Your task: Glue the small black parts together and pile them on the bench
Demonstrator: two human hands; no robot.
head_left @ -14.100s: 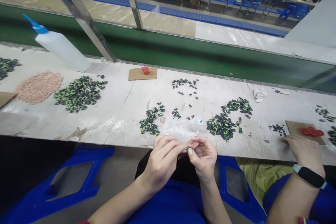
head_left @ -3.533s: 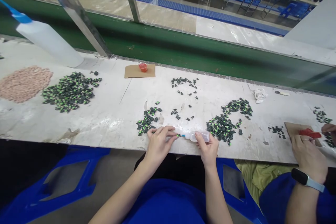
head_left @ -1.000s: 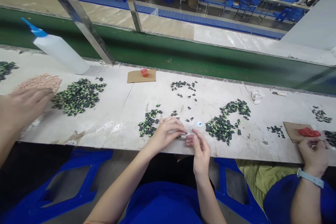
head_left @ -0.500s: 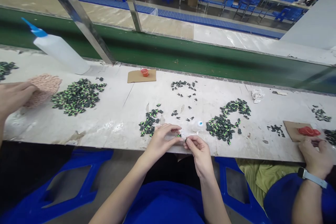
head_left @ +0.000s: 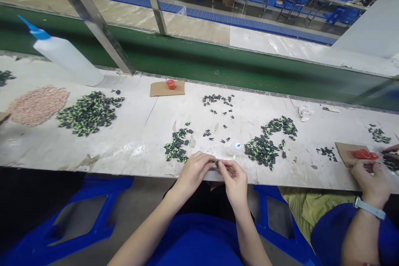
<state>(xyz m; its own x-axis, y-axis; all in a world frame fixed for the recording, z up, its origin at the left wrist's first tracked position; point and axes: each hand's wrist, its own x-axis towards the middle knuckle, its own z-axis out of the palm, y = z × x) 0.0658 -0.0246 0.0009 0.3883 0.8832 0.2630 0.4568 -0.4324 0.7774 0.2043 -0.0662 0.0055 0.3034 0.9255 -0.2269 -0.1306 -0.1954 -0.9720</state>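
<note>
My left hand (head_left: 197, 170) and my right hand (head_left: 233, 178) meet fingertip to fingertip above the table's front edge. Between them is a small black-and-green piece (head_left: 215, 163), mostly covered by the fingers. Both hands are closed on it in a pinch. Just behind my left hand lies a small pile of black-and-green pieces (head_left: 176, 146). A larger pile of such pieces (head_left: 262, 151) spreads to the right of my right hand. Near it stands a small white bottle with a blue tip (head_left: 235, 149). Further back, small black pieces (head_left: 215, 99) lie scattered.
A red cup (head_left: 170, 84) sits on cardboard (head_left: 156, 89) at the back. Leftward are a white squeeze bottle (head_left: 67, 60), a black-and-green heap (head_left: 89, 114) and a pink heap (head_left: 39, 106). At right, a co-worker's hand (head_left: 370, 178) is near red material (head_left: 364, 154) on cardboard.
My hands have come together, and the left fingers have closed onto the small piece. At far left, a co-worker's hand has left the pink heap. Another co-worker's second hand appears at right.
</note>
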